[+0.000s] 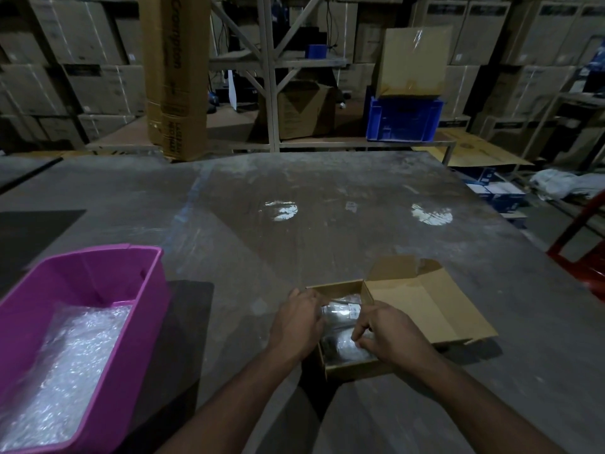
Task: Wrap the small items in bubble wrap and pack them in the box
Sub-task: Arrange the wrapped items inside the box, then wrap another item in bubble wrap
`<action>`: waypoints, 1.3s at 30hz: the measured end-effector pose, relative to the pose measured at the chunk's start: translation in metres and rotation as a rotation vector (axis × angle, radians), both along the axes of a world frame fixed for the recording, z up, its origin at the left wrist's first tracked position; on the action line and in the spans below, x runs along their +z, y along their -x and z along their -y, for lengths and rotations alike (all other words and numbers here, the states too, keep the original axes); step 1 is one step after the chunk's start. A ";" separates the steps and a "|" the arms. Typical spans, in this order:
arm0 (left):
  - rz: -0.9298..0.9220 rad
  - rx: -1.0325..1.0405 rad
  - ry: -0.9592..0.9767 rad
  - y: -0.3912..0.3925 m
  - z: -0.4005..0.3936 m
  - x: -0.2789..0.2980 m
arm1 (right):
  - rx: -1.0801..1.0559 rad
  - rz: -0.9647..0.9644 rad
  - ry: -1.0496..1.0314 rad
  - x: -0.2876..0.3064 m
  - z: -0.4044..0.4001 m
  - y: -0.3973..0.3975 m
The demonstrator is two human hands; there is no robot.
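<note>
Stacked cartons and metal racking fill the dim warehouse behind my grey, scuffed work table. Near its front edge sits the small cardboard box, its lid flap lying open to the right. My left hand curls round a bubble-wrapped item over the box, and my right hand pinches the wrap at its near side. To my left stands a pink plastic tub holding bubble wrap.
</note>
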State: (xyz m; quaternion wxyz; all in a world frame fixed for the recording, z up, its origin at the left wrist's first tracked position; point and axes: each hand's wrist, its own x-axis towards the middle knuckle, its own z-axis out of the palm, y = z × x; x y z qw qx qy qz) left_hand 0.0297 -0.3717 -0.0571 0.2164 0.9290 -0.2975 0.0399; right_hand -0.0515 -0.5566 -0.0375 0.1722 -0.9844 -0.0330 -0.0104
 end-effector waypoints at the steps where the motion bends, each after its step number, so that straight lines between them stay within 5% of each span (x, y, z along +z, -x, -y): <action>1: -0.002 0.005 0.008 -0.001 0.000 0.000 | -0.001 0.003 0.008 0.001 -0.001 0.000; 39: 0.034 0.033 0.191 0.006 -0.022 0.004 | -0.040 -0.003 0.112 0.015 0.004 0.005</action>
